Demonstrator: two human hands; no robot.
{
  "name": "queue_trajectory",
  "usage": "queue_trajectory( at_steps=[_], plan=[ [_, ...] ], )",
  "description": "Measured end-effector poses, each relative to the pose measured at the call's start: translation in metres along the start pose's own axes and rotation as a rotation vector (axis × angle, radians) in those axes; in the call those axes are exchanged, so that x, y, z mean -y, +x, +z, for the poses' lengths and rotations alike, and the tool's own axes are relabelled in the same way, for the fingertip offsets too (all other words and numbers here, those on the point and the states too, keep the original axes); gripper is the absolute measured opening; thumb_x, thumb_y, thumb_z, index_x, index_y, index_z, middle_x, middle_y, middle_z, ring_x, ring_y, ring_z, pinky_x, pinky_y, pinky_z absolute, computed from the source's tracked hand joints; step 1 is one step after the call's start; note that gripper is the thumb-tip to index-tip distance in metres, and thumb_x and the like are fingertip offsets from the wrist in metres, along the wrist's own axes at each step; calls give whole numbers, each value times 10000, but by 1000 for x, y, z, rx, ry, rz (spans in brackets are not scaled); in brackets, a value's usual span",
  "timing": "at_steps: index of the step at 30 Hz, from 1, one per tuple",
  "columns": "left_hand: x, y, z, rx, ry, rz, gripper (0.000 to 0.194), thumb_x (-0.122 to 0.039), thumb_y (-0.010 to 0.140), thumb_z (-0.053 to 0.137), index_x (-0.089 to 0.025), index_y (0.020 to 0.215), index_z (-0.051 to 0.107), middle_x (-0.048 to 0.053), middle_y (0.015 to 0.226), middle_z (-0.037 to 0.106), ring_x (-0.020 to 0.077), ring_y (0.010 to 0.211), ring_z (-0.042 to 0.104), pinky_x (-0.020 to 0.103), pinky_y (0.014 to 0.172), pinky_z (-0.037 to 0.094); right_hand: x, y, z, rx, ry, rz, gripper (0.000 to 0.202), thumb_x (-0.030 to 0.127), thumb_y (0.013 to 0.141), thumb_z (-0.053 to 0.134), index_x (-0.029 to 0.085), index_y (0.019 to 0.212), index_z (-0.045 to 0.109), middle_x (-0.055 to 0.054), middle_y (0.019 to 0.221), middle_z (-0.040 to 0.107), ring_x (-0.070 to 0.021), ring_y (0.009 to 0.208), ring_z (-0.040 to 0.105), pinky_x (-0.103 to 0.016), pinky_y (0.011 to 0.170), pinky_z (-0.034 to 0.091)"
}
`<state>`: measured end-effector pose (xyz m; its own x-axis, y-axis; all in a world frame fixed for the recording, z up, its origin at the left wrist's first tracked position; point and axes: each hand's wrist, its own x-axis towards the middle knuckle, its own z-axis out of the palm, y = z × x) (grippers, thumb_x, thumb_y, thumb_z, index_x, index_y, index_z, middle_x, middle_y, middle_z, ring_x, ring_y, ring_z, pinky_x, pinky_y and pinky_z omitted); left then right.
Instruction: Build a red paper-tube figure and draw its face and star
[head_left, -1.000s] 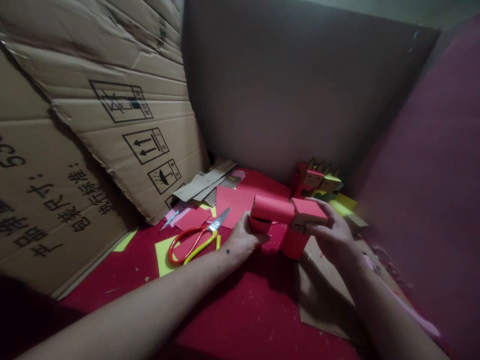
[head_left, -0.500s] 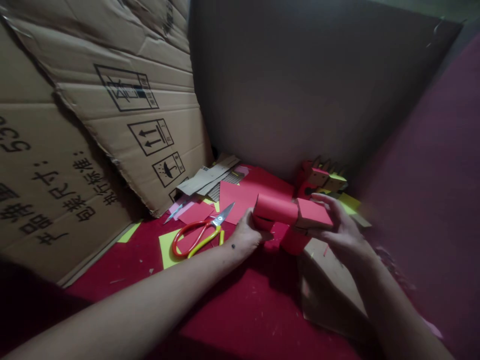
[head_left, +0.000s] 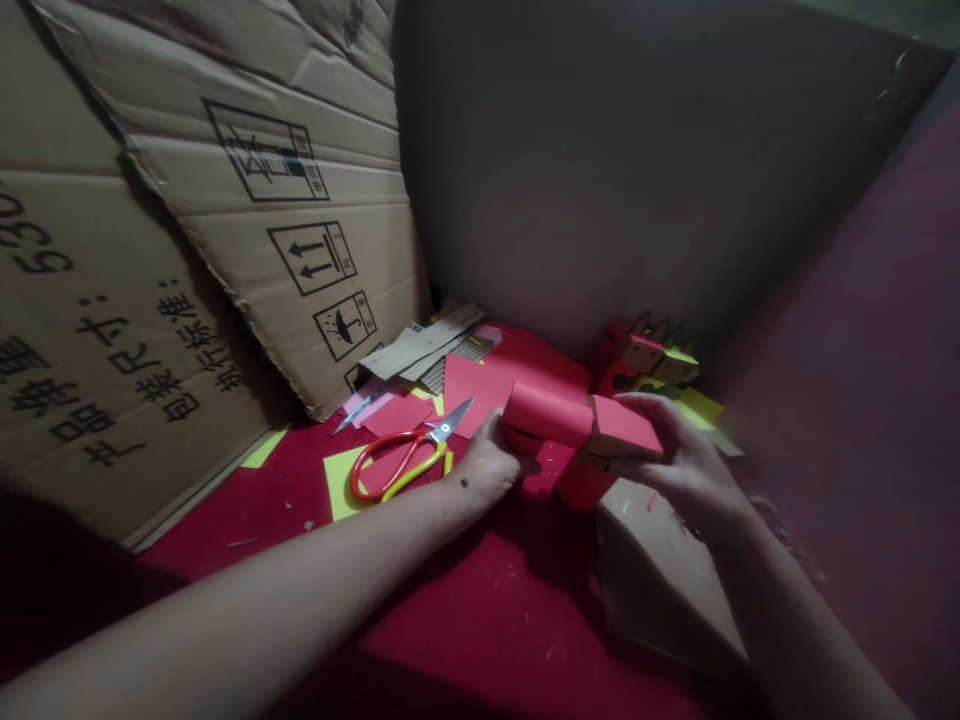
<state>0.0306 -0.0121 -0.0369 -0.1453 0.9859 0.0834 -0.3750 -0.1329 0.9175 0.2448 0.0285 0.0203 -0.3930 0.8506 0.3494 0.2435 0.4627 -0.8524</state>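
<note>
A red paper figure (head_left: 551, 415), made of a rolled tube body and a box-shaped end, is held between my two hands. My left hand (head_left: 491, 465) grips the open end of the tube, its thumb on the near rim. Around the box-shaped end at the right, my right hand (head_left: 686, 455) has its fingers above and below. A second red rolled piece (head_left: 585, 487) shows beneath the box end; whether it is joined cannot be made out. Scissors (head_left: 401, 465) with red and yellow handles lie left of my left hand, blades pointing away.
Red paper sheets (head_left: 469, 390), yellow paper (head_left: 341, 485) and grey cardboard strips (head_left: 420, 345) lie behind. Small finished paper figures (head_left: 649, 355) stand at the back right. A cardboard piece (head_left: 660, 580) lies under my right forearm. Tall cardboard (head_left: 285, 270) stands at the left on the red surface (head_left: 480, 620).
The view has shifted slightly, moving the surroundings a little to the right. Both hands keep their hold on the red paper figure, with hardly any movement.
</note>
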Motion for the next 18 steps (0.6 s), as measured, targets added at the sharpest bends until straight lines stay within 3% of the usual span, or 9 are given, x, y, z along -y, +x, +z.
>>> queue_trajectory(
  at_steps=[6, 10, 14, 18],
  plan=[
    [-1, -4, -5, -29, 32, 17, 401, -34, 422, 744, -203, 719, 535, -44, 652, 572, 175, 716, 537, 278, 611, 430, -7, 0, 4, 7, -32, -15, 633, 327, 592, 908, 277, 1149, 611, -41, 1084, 641, -244, 960, 608, -327, 773, 530],
    [-1, -6, -7, -31, 19, 39, 416, -5, 419, 720, -207, 732, 535, -48, 672, 577, 174, 729, 547, 278, 630, 445, -4, -1, -4, 80, -148, -44, 660, 404, 678, 860, 294, 1257, 562, -62, 1194, 607, -278, 1091, 596, -374, 884, 531],
    [1, -6, -6, -28, 6, 47, 461, -6, 429, 739, -189, 825, 589, -14, 771, 646, 196, 788, 585, 294, 666, 472, 20, 3, 2, 101, -362, -215, 864, 521, 794, 743, 353, 1523, 311, -100, 1316, 542, -320, 1232, 548, -452, 969, 511],
    [3, -4, -7, -33, 3, 43, 436, 4, 440, 736, -186, 816, 621, -13, 754, 665, 215, 799, 610, 308, 686, 493, 46, 14, 30, 223, -844, -444, 701, 499, 888, 636, 307, 1512, 384, -141, 1256, 623, -362, 1143, 586, -585, 1007, 447]
  ],
)
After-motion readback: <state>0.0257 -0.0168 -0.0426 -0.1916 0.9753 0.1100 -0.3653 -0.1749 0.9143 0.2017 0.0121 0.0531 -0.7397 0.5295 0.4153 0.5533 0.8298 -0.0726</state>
